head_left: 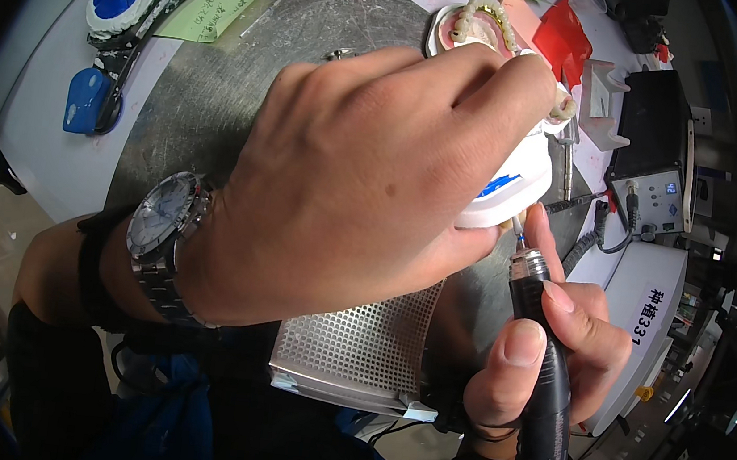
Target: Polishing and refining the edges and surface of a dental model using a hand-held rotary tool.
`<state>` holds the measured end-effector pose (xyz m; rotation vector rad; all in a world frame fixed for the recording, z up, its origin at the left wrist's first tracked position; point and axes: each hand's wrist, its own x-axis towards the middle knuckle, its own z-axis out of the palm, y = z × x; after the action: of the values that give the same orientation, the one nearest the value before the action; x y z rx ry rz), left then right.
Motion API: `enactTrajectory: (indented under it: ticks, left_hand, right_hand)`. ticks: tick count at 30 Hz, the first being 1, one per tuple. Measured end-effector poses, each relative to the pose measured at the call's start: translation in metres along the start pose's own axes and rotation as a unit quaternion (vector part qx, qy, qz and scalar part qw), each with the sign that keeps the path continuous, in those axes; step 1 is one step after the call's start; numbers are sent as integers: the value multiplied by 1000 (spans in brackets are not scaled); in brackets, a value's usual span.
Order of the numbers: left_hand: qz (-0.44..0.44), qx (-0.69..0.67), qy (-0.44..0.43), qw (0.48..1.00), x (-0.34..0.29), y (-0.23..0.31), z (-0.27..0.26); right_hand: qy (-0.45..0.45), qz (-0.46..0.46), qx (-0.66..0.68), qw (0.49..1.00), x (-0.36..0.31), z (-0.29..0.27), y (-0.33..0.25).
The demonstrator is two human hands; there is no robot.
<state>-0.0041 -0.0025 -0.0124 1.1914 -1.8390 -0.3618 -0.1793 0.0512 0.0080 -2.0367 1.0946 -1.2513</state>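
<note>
Plaster dental model (529,168) sits right of frame centre, gripped by my left hand (374,172); below it, my right hand (591,348) holds the rotary handpiece (547,415), long axis pointing up at the model's lower edge.

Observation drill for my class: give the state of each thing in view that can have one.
White model: held, marked blue
Left hand: gripping the white model
Right hand: gripping the black handpiece
Black handpiece: tip fitted; spinning or not, unclear
Control box: display lit
Wristwatch: strapped on
Left green note: written on
</note>
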Motion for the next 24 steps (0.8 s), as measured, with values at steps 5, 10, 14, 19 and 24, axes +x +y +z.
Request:
enactTrajectory:
  ticks: [5,10,14,19,24]
  left_hand:
    - [-6,6,-13,1000,-1,1,-1]
    - [-6,-2,-16,1000,0,1,-2]
    - [-16,-6,-20,1000,-1,1,-2]
    - [-7,-8,-12,1000,0,1,-1]
    - [-5,-6,-11,1000,0,0,-1]
  right_hand:
    - [27,30,-24,999,-3,1,-2]
    - [18,28,-17,999,-3,1,-2]
    - [16,27,-23,999,-3,4,-1]
    - [10,23,-26,999,-2,2,-2]
    - [3,26,-25,999,-2,2,-1]
